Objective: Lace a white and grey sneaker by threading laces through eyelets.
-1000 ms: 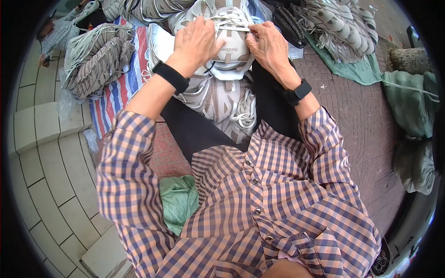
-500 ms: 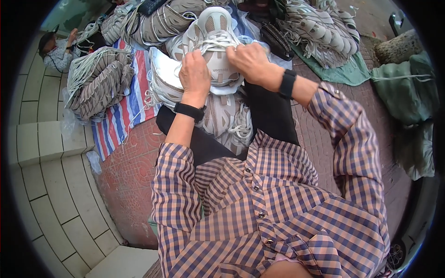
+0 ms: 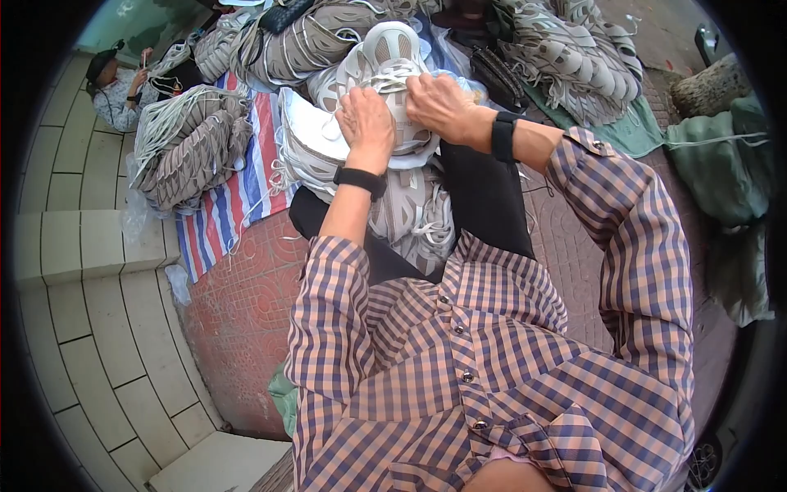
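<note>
Sneaker upper (image 3: pixel 388 47), white-and-beige: atop stacked uppers (image 3: pixel 402 211). Left hand (image 3: pixel 366 119): its left side, fingers curled. Right hand (image 3: pixel 438 105): its right side, fingers bunched at white laces (image 3: pixel 392 75). Fingertips partly hidden; grips cannot be told. Striped tarp (image 3: pixel 266 135): left of it.

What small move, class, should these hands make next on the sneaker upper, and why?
Probably a gentle, even outward pull on the white laces: the left hand and right hand sit at opposite sides of the sneaker upper, and the laces cross it close to both, though exactly what each pinches is hidden.
</note>
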Demonstrator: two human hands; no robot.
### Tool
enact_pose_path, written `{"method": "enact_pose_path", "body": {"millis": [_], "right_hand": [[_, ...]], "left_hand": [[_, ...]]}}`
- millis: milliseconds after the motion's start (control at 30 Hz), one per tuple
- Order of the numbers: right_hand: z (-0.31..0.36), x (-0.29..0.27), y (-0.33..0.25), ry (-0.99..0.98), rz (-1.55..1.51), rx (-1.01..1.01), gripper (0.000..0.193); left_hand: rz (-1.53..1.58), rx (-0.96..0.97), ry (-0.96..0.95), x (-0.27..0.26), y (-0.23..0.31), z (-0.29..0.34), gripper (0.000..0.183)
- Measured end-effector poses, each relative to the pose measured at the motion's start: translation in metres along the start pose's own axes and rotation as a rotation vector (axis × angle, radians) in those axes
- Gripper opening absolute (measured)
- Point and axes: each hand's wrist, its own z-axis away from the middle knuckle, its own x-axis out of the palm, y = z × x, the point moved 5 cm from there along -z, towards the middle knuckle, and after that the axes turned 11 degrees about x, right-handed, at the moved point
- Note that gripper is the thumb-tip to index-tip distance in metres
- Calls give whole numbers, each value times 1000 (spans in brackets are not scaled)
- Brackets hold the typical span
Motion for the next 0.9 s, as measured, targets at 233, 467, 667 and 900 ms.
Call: {"method": "enact_pose_path", "body": {"millis": [233,467,667,900], "right_hand": [[-20,-2,-1,-179,135,-100,10],[-5,-12,17,-20,-418,-362,18],[24,-17,-8,-69,-856,-55,18],[9,4,27,36,-858,405,7]], "left_hand": [[364,-161,128,-12,-26,-7,24],[470,-173,174,-17,-31,-14,17],[350,-152,87,-8,-37,-19,22],[114,147,249,-20,-8,-1,8]]}}
